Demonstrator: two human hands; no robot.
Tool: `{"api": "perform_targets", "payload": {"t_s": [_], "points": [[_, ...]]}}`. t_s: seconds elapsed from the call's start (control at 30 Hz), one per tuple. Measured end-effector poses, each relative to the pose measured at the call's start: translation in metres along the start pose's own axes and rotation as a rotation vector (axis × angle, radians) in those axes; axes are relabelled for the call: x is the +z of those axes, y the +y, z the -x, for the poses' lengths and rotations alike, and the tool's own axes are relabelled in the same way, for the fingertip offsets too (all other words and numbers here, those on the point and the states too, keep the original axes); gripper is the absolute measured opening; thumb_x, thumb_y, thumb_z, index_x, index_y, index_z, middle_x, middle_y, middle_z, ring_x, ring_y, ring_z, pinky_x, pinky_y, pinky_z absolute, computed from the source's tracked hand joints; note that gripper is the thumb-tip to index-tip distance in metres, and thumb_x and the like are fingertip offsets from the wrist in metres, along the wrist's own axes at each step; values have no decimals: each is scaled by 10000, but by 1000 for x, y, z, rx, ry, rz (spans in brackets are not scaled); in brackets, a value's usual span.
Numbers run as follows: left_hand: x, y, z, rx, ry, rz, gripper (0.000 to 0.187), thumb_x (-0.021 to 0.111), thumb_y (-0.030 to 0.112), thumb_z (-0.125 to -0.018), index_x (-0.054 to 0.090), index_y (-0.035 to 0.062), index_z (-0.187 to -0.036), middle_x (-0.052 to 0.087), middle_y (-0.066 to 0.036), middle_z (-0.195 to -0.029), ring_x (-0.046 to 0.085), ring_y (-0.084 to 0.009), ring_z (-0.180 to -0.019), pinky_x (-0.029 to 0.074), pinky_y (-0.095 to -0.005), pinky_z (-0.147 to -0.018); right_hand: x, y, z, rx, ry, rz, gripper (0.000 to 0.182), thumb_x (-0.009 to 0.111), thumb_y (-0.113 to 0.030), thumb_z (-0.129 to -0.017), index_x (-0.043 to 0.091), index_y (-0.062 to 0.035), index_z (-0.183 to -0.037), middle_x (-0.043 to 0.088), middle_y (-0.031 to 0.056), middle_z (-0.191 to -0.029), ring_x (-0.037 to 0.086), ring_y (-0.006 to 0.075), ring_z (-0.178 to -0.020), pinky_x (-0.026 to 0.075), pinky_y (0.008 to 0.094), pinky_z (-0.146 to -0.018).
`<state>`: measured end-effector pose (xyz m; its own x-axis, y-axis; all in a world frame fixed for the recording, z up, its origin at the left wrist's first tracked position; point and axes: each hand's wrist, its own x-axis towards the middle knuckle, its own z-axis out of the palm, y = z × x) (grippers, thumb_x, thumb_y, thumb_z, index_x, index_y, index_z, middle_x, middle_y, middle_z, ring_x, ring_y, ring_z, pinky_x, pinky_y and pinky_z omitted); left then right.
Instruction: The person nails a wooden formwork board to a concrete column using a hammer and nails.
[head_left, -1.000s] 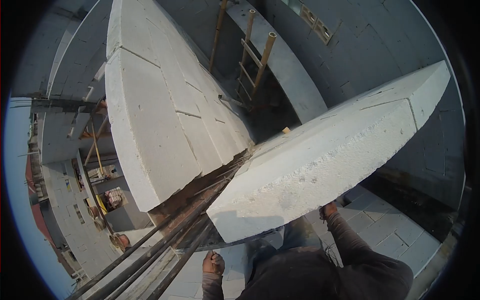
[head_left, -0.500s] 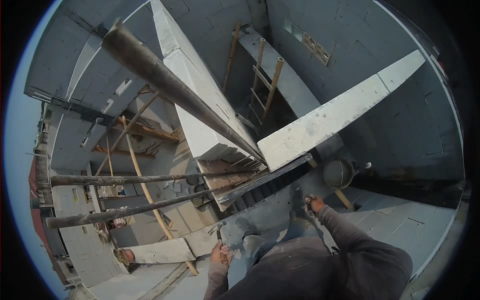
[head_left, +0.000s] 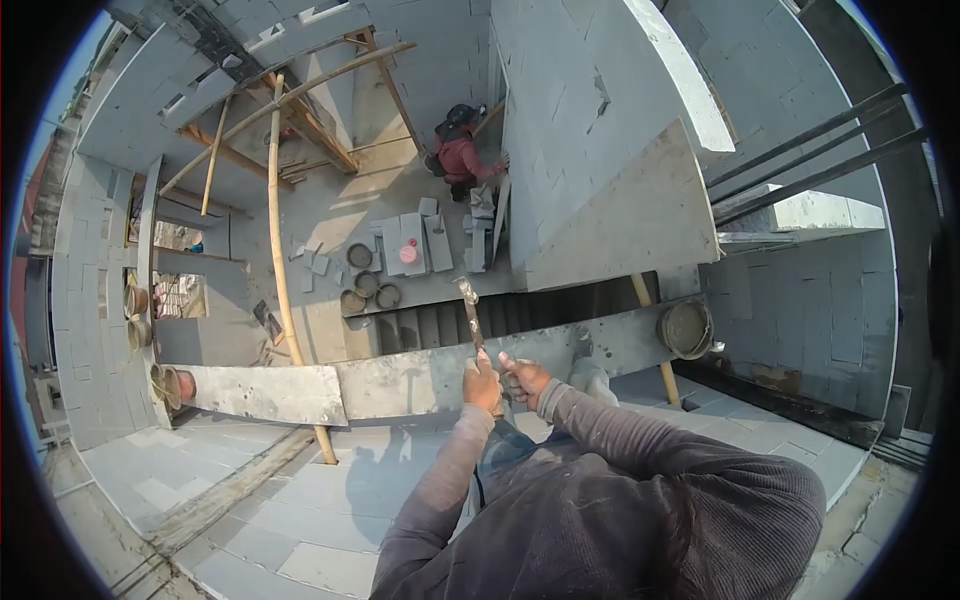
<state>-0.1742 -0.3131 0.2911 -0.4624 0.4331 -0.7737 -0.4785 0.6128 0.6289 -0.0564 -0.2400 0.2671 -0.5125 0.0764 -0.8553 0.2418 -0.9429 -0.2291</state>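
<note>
My left hand (head_left: 482,387) is wrapped round the handle of a claw hammer (head_left: 472,315). The hammer stands head up, pointing away from my body. Close beside it on the right is my right hand (head_left: 526,380), its fingers closed and the thumb toward the hammer handle. Whatever those fingers may hold is too small to make out. Both hands are above the mortar-stained plank walkway (head_left: 410,380), on which a foot (head_left: 585,345) partly shows.
A bucket (head_left: 686,330) stands at the walkway's right end; more buckets (head_left: 170,387) are at the left. A bamboo pole (head_left: 279,230) rises past the plank. Below, a co-worker (head_left: 463,158) stands near stacked blocks (head_left: 412,242). Bars (head_left: 810,150) jut out at right.
My view has swung so the floor below and the co-worker now show. Both hands, apart before, have come together in front of me, with the hammer still in the left.
</note>
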Motion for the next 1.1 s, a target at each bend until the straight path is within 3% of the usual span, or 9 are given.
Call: {"api": "perform_targets", "payload": {"t_s": [0.13,0.2,0.23,0.33,0.37,0.63,0.73,0.9,1.1], "points": [[-8,-32,-25,226,121,-229,312,477,346,-1070,498,38,-1032,599,-66,-847,608,-164,-732,484,-329,-586,29,20,25,16,138,67,480,663,-586,-923,656,-110,-865,414,-67,-584,301,73,-463,203,290,-441],[-10,-14,-21,-41,-55,389,280,484,355,-1073,522,78,-1071,615,-70,-899,584,-149,-811,500,-347,-692,35,26,35,-99,190,238,472,684,-561,-920,673,-95,-840,538,-39,-637,400,77,-489,268,288,-446],[-16,-24,-35,-16,-91,406,253,500,341,-1071,533,92,-1088,641,-83,-960,586,-162,-823,505,-338,-725,46,19,49,-118,177,248,441,709,-502,-923,678,-73,-823,622,-9,-704,490,84,-530,334,275,-472],[-21,-47,-55,-86,-143,510,241,501,342,-1070,538,106,-1101,658,-94,-1037,589,-183,-909,524,-354,-777,57,9,55,-213,38,347,417,728,-467,-919,683,-62,-837,632,-2,-710,524,86,-551,365,265,-493],[-26,-51,-60,-143,-207,586,235,482,338,-1075,533,111,-1106,662,-133,-1170,583,-227,-1025,534,-396,-858,49,11,42,-185,34,408,352,722,-397,-930,666,-63,-835,633,7,-709,531,90,-534,359,262,-469],[-40,-82,-75,-269,-349,808,341,483,366,-1067,505,92,-1269,560,-167,-1407,568,-284,-1110,471,-452,-1005,27,16,-26,-96,8,375,148,608,-228,-943,623,-90,-894,580,23,-626,403,74,-421,262,248,-373],[-56,-96,-80,-150,-186,518,508,485,386,-1061,406,67,-1449,496,-175,-1485,541,-317,-1219,404,-479,-1092,25,10,-54,-99,49,338,158,588,-225,-945,622,-87,-878,564,18,-612,396,73,-419,266,252,-376],[-136,-124,-75,-272,-111,702,667,475,402,-1058,251,25,-1562,436,-200,-1540,403,-347,-1432,292,-492,-1187,34,-11,-120,13,167,336,181,573,-242,-936,574,-85,-848,513,10,-589,348,92,-401,235,278,-377],[-259,-178,-151,-224,90,788,604,461,367,-1057,309,18,-1525,442,-223,-1521,420,-362,-1412,306,-477,-1186,-2,-27,-288,105,340,337,211,557,-252,-937,518,-95,-802,434,-12,-559,305,91,-396,203,297,-388]]}}
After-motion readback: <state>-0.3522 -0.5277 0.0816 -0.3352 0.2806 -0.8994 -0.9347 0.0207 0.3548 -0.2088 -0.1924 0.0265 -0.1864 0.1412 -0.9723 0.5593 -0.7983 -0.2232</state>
